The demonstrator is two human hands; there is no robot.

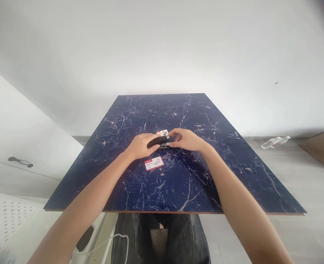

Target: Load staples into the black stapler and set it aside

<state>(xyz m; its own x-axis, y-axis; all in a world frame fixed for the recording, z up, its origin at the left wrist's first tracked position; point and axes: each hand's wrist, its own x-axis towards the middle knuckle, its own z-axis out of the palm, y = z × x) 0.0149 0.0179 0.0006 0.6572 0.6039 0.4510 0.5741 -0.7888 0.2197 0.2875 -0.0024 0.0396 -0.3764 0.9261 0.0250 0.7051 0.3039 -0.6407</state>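
Observation:
A black stapler [158, 141] lies on the dark blue marbled table, roughly at its middle. My left hand [142, 146] is closed around the stapler's left part, thumb on the near side. At the right end, my right hand [188, 139] has its thumb and forefinger curled about the stapler's tip; whether something small is between them is too small to tell. Just behind the stapler stands or lies a small white and red box [162, 132], partly covered by it. Nearer to me, a flat white and red box [154, 164] with printing lies on the tabletop.
The blue table [162, 194] has its near edge by my lap and its far edge at a white wall. On the floor to the right are a clear plastic bottle [275, 142] and a brown cardboard box [321, 148]. A white perforated surface [8, 220] and a cable [120, 235] are at lower left.

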